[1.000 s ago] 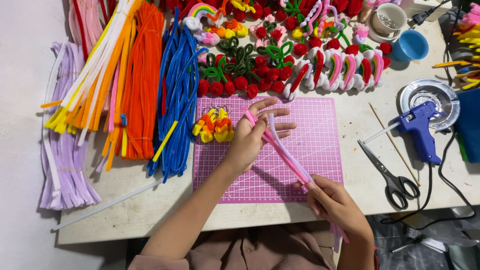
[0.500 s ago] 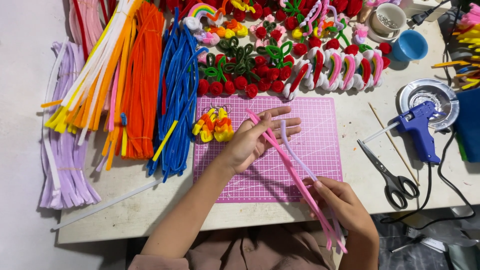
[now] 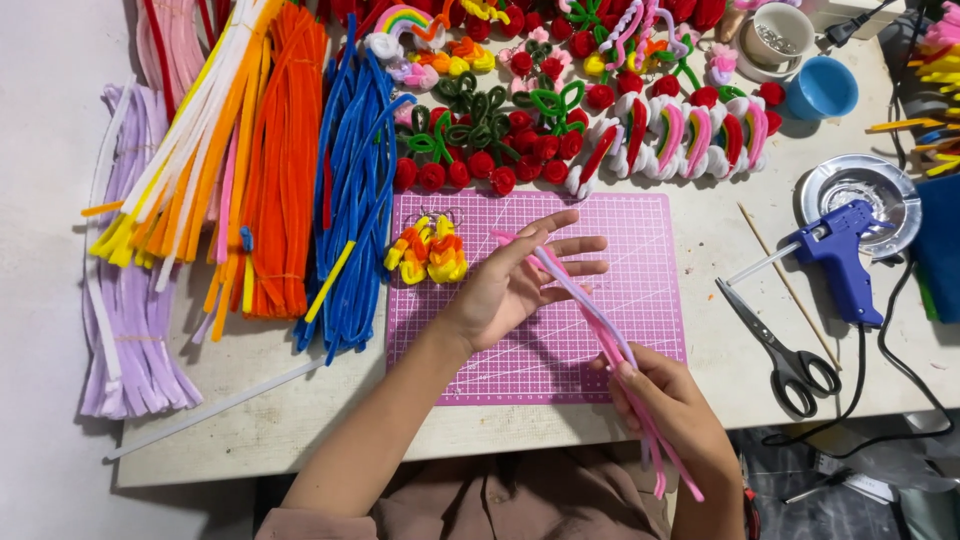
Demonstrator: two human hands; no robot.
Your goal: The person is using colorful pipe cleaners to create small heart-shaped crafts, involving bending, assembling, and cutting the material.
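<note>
I am watching both hands working over the pink cutting mat. The left hand is lying palm up with its fingers spread apart, and the upper ends of the pink and white pipe cleaners are resting across its fingertips, loosely, not pinched. The right hand is closing its fingers around the same bundle lower down, near the mat's near edge, and the loose ends are hanging past the wrist toward the lap.

For containers, a blue cup is sitting at the far right; I cannot tell what is in it. Beside it a white cup is holding small metallic bits, too small to name. A round silver dish is lying under the nose of the blue glue gun, and I cannot tell whether anything is in it.

On the mat's far left corner, small yellow and orange pipe-cleaner figures are lying. Black scissors are resting just beside the mat's right edge, with a thin wooden stick near them. Bundles of blue, orange and lilac pipe cleaners are stretching along the left, and finished red, green and pink pieces are crowding the far side. Everything is sitting on a pale table; darker floor is showing at the lower right.
</note>
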